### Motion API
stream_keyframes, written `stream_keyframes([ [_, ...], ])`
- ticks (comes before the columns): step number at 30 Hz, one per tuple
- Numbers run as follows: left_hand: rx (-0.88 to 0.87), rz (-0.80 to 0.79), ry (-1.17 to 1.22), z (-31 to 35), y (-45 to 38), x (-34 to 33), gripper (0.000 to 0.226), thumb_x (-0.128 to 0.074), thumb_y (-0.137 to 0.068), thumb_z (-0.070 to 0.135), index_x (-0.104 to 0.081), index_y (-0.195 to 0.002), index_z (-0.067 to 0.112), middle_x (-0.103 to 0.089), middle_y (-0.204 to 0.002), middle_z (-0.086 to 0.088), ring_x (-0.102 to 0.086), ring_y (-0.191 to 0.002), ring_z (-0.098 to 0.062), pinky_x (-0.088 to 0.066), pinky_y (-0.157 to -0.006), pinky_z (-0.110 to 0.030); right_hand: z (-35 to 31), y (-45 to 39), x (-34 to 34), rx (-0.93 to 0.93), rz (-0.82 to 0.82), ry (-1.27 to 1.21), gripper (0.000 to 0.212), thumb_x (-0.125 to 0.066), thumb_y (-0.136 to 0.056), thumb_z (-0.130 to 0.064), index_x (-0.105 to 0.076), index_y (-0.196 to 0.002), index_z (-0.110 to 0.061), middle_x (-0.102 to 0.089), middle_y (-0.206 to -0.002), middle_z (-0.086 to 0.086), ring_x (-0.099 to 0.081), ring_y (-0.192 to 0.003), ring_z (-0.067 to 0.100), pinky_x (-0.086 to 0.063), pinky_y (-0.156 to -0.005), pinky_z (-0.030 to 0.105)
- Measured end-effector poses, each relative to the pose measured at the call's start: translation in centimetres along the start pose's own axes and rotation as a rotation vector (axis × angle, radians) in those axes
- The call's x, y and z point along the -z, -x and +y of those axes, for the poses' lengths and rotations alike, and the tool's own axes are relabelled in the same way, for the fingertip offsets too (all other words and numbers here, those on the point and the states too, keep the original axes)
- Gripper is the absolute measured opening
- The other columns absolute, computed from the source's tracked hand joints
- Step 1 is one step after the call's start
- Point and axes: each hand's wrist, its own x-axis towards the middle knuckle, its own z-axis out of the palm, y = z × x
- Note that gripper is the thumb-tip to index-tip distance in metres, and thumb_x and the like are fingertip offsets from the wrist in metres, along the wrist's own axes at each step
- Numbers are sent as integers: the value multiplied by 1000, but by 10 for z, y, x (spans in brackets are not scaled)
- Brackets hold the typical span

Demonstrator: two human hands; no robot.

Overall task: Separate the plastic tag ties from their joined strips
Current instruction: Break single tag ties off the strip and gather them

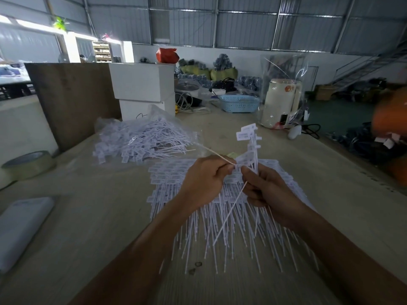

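Two bare hands meet above a wooden table [92, 216] — the left hand [203, 181] pinches a single tag tie [217, 153], while the right hand [267, 190] grips a joined strip [251, 148] standing upright. Beneath them lies a stack of joined strips [176, 177]; separated ties [141, 139] are heaped in a clear bag at the left, near a tape roll [28, 165].

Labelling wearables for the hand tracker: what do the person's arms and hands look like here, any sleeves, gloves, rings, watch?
Both arms are bare in the head view, with no sleeve edge showing up to the frame's bottom edge. The left hand and right hand are ungloved. No ring, watch, wristband or marking shows on the sides of the wrists and fingers that face the camera; the undersides are hidden.
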Motion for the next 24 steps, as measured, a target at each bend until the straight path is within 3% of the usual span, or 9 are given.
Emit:
stream_keyframes([
  [2,21,-8,52,2,-1,0,18,-59,-94,16,-71,-81,19,-73,-89,2,-68,-84,-16,-53,-77,-39,-2,1,1,37,3,66,27,-57,-98,-32,-54,-71,-28,-23,-60,1,-20,-49,14,-24,-44,24],
  [5,69,-27,133,4,-2,2,24,-60,-92,14,-64,-69,20,-69,-74,5,-65,-73,-11,-49,-71,-30,-2,1,2,117,10,180,29,-57,-97,-33,-52,-85,-8,-36,-53,-7,-29,-44,11,-30,-43,22],
  [8,120,-52,310,4,-1,3,25,-60,-91,13,-64,-66,14,-61,-60,4,-57,-59,-14,-45,-65,-29,-3,-1,4,264,96,555,9,-56,-99,-32,-60,-96,-24,-57,-61,-19,-50,-52,2,-39,-56,16],
  [10,135,-35,417,2,-3,6,23,-62,-89,17,-65,-66,15,-59,-57,3,-55,-57,-16,-46,-62,-34,-3,-3,8,303,154,658,10,-55,-100,-27,-60,-100,-36,-60,-67,-28,-55,-59,-5,-38,-60,9],
  [12,114,-5,436,0,-6,9,21,-64,-91,14,-66,-70,19,-62,-62,7,-57,-60,-14,-45,-62,-31,-3,-3,12,255,180,439,17,-55,-100,-29,-60,-84,-34,-53,-59,-14,-44,-49,1,-35,-51,17],
  [15,71,-2,339,1,-6,9,14,-69,-91,12,-70,-88,27,-67,-76,17,-60,-70,-5,-45,-65,-20,-5,-2,17,134,190,189,28,-51,-102,-32,-56,-93,-6,-59,-63,1,-29,-47,14,-24,-46,27],
  [17,26,-27,212,3,-6,9,9,-74,-88,19,-74,-96,22,-67,-87,15,-61,-80,-4,-44,-70,-16,-5,-3,16,89,162,113,27,-49,-103,-31,-53,-99,-5,-69,-81,13,-25,-47,16,-22,-44,26],
  [19,-3,-46,159,4,-5,10,18,-77,-85,22,-76,-102,19,-68,-94,10,-62,-87,-2,-44,-77,-14,-4,-4,14,53,113,38,26,-50,-103,-31,-58,-91,-9,-64,-82,23,-22,-47,15,-22,-43,23],
  [24,34,-43,165,8,-2,10,29,-85,-75,20,-73,-101,22,-71,-97,10,-63,-92,-1,-45,-77,-12,1,-5,14,-72,83,-70,31,-62,-93,-42,-59,-78,-16,-53,-65,9,-29,-45,11,-28,-40,20],
])
